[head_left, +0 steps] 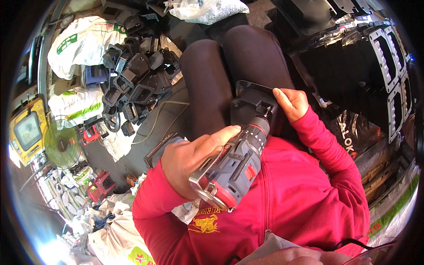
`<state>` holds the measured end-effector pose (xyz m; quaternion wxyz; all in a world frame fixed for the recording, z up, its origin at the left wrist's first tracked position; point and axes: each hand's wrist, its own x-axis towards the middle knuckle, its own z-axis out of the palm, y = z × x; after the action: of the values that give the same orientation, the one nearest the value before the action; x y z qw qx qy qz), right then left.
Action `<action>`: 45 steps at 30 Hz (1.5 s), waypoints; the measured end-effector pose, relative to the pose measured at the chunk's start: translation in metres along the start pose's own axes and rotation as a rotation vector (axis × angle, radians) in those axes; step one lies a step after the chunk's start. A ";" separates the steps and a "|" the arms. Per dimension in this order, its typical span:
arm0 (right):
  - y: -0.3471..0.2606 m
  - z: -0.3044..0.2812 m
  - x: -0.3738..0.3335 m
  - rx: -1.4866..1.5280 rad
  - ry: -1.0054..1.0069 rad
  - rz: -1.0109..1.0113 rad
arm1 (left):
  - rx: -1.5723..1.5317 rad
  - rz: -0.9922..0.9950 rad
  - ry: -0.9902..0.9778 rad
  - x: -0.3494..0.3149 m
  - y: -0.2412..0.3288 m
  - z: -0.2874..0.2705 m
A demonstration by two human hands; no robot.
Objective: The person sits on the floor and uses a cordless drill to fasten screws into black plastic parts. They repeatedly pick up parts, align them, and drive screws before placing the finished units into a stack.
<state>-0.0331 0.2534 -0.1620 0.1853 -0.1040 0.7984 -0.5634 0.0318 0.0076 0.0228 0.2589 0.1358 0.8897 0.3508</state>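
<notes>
My left hand (187,159) is closed around the handle of a grey, black and red cordless drill (232,170). The drill's chuck (257,128) angles up and to the right, and its thin bit reaches a corner of a black plastic housing (247,106). That housing rests on my thighs (205,84), close to my body. My right hand (291,105) grips its right edge, thumb on top. The fingers beneath the housing are hidden. Whether the bit touches a screw is too small to tell.
Left of my legs lies a heap of black plastic housings (137,84), beside white sacks (88,39). A green fan (62,141) and a yellow-framed device (28,130) stand far left. Larger black parts (309,17) and grey frames (391,79) are stacked on the right.
</notes>
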 end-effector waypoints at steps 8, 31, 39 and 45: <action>-0.003 0.002 -0.001 -0.010 -0.015 0.038 | -0.050 0.031 0.109 0.004 -0.005 0.015; -0.031 -0.033 0.000 1.520 -0.220 0.019 | -0.167 0.407 0.360 -0.005 -0.043 0.022; -0.067 -0.016 0.002 1.658 -0.349 0.043 | -0.150 0.267 0.354 -0.009 -0.018 0.023; -0.068 -0.009 0.003 1.633 -0.350 0.065 | 0.009 0.189 0.279 -0.005 -0.023 0.021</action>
<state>-0.0426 0.2365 -0.0963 0.3399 -0.0001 0.1013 -0.9350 0.0462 0.0002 -0.0043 0.0979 0.1700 0.9018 0.3850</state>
